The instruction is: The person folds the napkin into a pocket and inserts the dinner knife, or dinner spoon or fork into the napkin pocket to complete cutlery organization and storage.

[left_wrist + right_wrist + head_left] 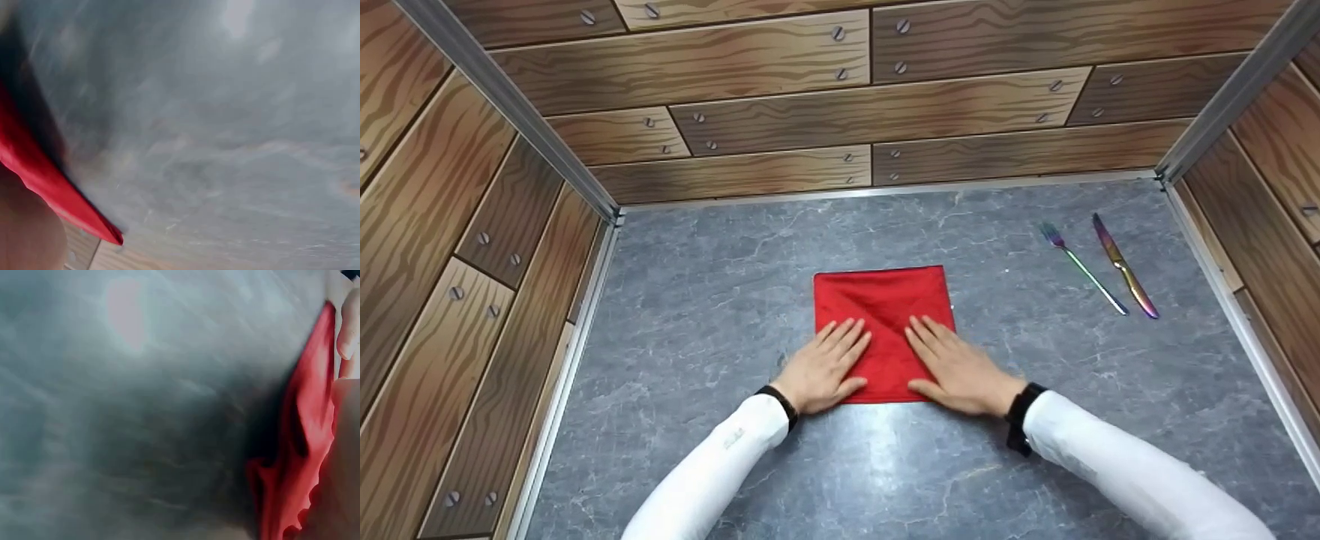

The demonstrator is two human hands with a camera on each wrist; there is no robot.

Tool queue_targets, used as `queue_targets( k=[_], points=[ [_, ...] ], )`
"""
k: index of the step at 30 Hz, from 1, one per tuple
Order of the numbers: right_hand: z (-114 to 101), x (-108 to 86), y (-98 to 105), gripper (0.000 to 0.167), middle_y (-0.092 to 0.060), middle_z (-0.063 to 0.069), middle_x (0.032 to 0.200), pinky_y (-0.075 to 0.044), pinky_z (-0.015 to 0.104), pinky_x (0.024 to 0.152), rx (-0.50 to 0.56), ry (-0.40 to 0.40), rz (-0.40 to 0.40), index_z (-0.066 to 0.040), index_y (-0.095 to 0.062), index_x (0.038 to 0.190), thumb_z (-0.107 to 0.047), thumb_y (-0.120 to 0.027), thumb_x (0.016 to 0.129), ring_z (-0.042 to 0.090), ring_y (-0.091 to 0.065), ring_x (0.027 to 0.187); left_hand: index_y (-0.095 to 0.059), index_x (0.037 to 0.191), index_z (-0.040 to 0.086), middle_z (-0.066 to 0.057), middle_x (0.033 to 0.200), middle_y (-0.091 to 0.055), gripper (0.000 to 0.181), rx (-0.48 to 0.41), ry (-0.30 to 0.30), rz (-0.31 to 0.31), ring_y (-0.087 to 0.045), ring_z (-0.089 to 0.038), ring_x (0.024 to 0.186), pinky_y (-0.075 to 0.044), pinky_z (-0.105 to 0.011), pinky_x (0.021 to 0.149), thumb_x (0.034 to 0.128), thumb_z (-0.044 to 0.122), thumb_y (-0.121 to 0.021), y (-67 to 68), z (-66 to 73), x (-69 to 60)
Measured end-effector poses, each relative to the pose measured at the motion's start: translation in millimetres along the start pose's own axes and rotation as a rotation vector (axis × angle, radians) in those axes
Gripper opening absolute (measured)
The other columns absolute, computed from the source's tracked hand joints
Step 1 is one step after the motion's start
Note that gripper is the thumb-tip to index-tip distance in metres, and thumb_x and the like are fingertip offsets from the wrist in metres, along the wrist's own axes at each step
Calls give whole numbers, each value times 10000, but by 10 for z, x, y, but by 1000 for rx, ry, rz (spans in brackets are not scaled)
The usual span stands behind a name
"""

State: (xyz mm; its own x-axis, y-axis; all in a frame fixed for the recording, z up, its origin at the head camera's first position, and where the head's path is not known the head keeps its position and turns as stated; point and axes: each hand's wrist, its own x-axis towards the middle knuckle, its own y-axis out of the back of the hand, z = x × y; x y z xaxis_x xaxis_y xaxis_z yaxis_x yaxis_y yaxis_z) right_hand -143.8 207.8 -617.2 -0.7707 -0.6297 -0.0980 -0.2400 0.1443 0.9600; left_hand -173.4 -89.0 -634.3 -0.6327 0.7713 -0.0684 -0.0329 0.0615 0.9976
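A red cloth [885,352], folded to a rough square, lies flat at the middle of the table. My left hand [826,367] rests palm down over its left edge, fingers straight and pointing forward. Over the right edge lies my right hand [960,367], its fingers also stretched out on the fabric. A shallow diagonal crease shows between the fingertips. In the left wrist view a strip of the red cloth [62,197] runs beside part of the hand. The right wrist view has the cloth [304,439] with small folds along its near edge.
At the right of the grey marbled table [697,300] lie a rainbow-coloured fork [1084,268] and a matching knife [1125,268], side by side. Wood-patterned panels [780,67] stand along the back and both sides.
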Motion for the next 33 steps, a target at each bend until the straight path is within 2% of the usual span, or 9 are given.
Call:
queue_targets(
  k=[3,7,11,17,20,25,29,33],
  points=[
    [24,-71,-65,814,-146,181,1689,-166,502,1243,-11,33,11,-10,-213,1619,-531,-475,1051,376,-105,1553,-223,1638,110,-108,1698,-164,755,40,-12,11,-121,-267,1564,-97,-432,1260,1070,606,-258,-83,2,-63],
    [68,-114,-120,800,-141,185,1689,-155,503,1245,-14,74,21,-30,-214,1625,-532,-465,1055,384,-100,1552,-233,1637,113,-109,1698,-163,755,29,-19,29,-126,-270,1563,-120,-438,1259,1069,610,-252,-153,-16,-104],
    [89,-129,-155,798,-127,197,1689,-144,517,1243,-15,101,37,-29,-207,1626,-544,-434,1061,395,-88,1551,-239,1636,113,-114,1698,-162,751,10,-25,48,-121,-275,1564,-126,-439,1258,1070,605,-264,-175,-27,-117],
    [100,-127,-171,798,-118,194,1691,-131,515,1245,-15,98,32,-35,-198,1630,-557,-410,1064,390,-74,1554,-229,1639,119,-109,1700,-159,753,-7,-22,32,-103,-271,1567,-103,-438,1260,1069,612,-248,-169,-32,-113],
    [74,-124,-139,798,-113,178,1695,-125,510,1247,5,69,15,-47,-199,1632,-568,-400,1063,374,-66,1557,-254,1637,137,-100,1693,-198,748,-15,-18,16,-141,-265,1561,-117,-441,1259,1066,621,-243,-114,-35,-83],
    [-40,-130,-36,806,-94,115,1707,-112,484,1253,92,-34,-20,-73,-172,1639,-593,-378,1059,305,-46,1567,-285,1631,153,-85,1674,-267,721,-37,9,-11,-233,-264,1538,-125,-456,1257,1071,607,-258,126,-67,61],
    [-184,-153,53,815,-123,108,1702,-149,505,1245,155,-126,-33,-68,-184,1634,-606,-378,1054,300,-71,1566,-249,1637,131,-84,1682,-241,737,-31,64,-21,-208,-281,1545,-70,-457,1260,1073,605,-230,281,-176,222],
    [-339,-206,116,847,-189,163,1679,-200,537,1228,187,-202,-46,-18,-233,1613,-644,-319,1049,349,-150,1550,-270,1628,105,-100,1674,-257,747,-37,132,1,-221,-301,1540,-67,-458,1261,1071,603,-256,308,-332,353]
  ],
)
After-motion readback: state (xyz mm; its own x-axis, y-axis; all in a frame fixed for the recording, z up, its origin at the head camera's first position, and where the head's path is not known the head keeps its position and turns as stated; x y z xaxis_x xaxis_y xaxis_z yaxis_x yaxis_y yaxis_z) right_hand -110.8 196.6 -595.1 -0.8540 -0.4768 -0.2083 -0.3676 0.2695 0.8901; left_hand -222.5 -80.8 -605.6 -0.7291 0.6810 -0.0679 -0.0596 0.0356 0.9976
